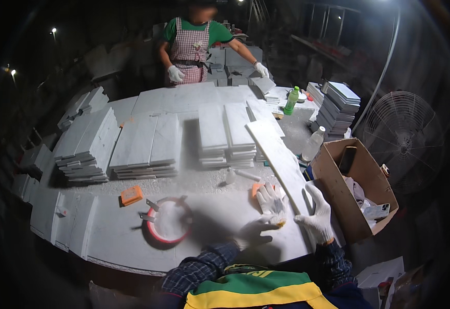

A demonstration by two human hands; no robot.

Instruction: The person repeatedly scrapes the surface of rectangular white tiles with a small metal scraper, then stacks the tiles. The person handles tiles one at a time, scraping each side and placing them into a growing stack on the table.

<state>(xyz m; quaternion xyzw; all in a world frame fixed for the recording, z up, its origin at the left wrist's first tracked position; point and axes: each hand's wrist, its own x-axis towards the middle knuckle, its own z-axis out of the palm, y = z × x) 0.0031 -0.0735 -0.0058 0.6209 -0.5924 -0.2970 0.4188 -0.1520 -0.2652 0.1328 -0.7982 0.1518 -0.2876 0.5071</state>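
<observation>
In a white knit glove, my right hand (pixel 317 219) is at the near end of a long white stone strip (pixel 276 157), thumb and fingers spread apart over it. My left hand (pixel 253 234), also gloved, is open above the table, with thumb and fingers apart. Just beyond it lies a loose white glove (pixel 273 202) with a yellowish patch. An orange block (pixel 256 189) shows partly behind that glove. A red-rimmed bowl of white powder or paste (pixel 171 220), with metal scrapers across its rim, stands left of my left hand.
Stacked stone slabs (pixel 88 136) stand across the table (pixel 127 232). Another orange block (pixel 131 195) and a small white bottle (pixel 230 176) lie nearer. At right are a cardboard box (pixel 356 198), a clear bottle (pixel 313 144) and a fan (pixel 403 147). A co-worker (pixel 194 49) stands opposite.
</observation>
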